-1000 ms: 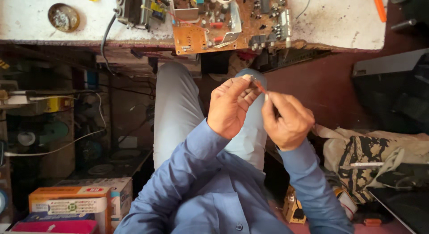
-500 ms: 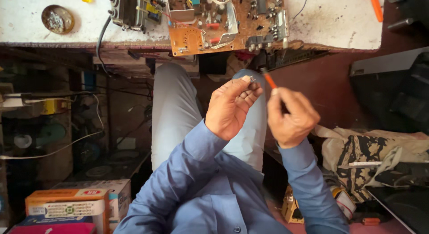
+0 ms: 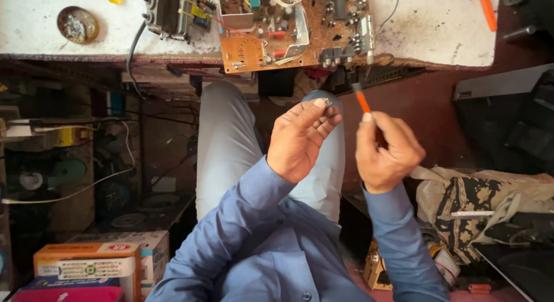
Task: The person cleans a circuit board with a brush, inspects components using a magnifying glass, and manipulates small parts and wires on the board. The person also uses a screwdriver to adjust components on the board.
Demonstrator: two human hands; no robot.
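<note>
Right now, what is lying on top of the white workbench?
On the white workbench lie a brown circuit board, a small round tin and an orange tool. What is beneath the board is covered.

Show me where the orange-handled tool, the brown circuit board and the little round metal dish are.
orange-handled tool (image 3: 362,101), head view, on its orange shaft above the right hand's fingers.
brown circuit board (image 3: 242,51), head view, on its bare lower left corner.
round metal dish (image 3: 77,24), head view, on its middle.

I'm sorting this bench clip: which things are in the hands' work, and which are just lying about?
In hand:
left hand pinching a small metal part
right hand gripping an orange-handled tool

Lying about:
brown circuit board
round tin
orange pen
cardboard boxes
patterned cloth bag
</note>
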